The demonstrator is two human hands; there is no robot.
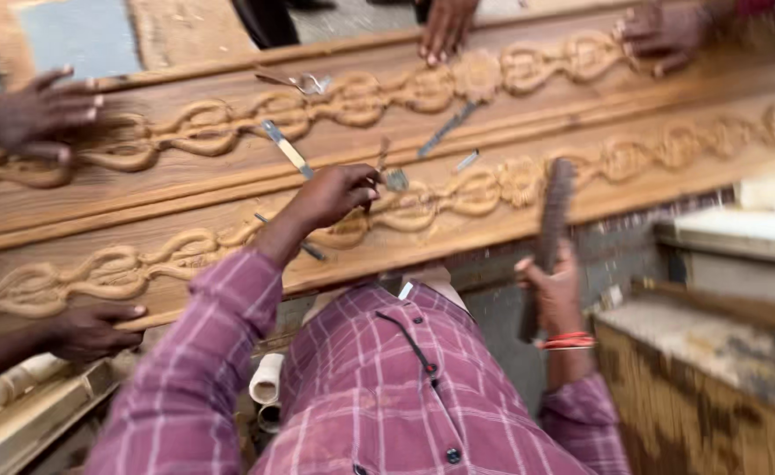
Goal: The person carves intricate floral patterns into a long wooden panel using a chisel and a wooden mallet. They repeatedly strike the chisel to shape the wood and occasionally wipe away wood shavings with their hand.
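— What's in the left hand (339, 195)?
— A small metal chisel (393, 179), pinched in its fingers over the long carved brown wooden plank (493, 189).
— The right hand (553, 290)?
— Fingers wrapped round a dark wooden mallet (553, 215).

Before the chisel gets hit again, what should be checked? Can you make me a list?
1. Chisel in the left hand, tip on the carved plank: ok.
2. Mallet in the right hand, raised beside the plank: ok, though blurred.
3. Other people's hands clear of the chisel: ok; one hand holds the near edge well to the side, others rest on the far plank.
4. Loose chisels lying close by on the far plank: not ok, they could roll or bounce.
5. Plank steady on its support: cannot tell, the support is hidden.
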